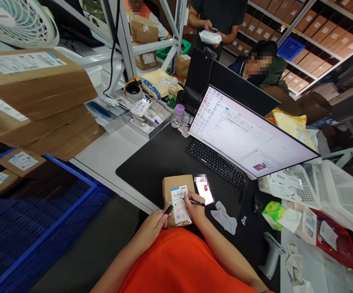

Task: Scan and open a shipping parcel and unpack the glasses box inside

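Note:
A small brown parcel (173,185) with a white shipping label (179,202) lies on the black desk mat (152,162) close to my body. My right hand (196,207) grips a black pen (195,201), its tip resting on the label. My left hand (153,226) sits at the parcel's lower left edge and holds a small black pen cap (168,210) between the fingers. A lit phone (204,191) lies just right of the parcel.
A keyboard (216,162) and wide monitor (249,134) stand beyond the parcel. Stacked cardboard boxes (36,93) fill the left, above a blue crate (42,211). A barcode scanner (271,254), white baskets (332,191) and crumpled tissue (225,217) lie right. Two people are behind the monitor.

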`<state>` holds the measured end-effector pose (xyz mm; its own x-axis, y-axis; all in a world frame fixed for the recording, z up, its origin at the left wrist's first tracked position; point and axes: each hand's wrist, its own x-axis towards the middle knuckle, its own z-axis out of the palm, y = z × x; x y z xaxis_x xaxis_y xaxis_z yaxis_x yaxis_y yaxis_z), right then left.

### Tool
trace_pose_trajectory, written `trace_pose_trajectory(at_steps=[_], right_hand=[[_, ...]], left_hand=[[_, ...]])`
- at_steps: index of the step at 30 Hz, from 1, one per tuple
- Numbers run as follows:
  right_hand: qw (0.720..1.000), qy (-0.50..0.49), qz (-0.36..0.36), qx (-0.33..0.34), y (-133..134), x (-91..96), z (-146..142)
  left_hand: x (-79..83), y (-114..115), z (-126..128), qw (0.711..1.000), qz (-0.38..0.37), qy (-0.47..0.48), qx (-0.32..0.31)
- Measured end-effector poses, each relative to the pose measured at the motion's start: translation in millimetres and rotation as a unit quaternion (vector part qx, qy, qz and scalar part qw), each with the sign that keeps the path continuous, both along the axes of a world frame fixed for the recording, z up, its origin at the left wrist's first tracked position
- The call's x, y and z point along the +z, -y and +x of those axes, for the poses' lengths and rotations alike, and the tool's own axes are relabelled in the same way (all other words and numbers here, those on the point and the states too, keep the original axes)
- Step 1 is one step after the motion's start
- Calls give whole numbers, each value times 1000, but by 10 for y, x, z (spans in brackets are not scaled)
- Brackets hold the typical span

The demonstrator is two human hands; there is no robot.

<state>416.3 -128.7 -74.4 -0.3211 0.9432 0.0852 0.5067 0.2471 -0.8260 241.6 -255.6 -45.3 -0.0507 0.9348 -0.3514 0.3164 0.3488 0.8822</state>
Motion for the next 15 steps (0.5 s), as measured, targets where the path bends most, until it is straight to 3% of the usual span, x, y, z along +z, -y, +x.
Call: trace_pose_trajectory(at_steps=[15], right_hand=[[1000,3,-5,2,-9,-4,20]], left_hand=[[-3,-7,-4,1000,-17,4,-4]])
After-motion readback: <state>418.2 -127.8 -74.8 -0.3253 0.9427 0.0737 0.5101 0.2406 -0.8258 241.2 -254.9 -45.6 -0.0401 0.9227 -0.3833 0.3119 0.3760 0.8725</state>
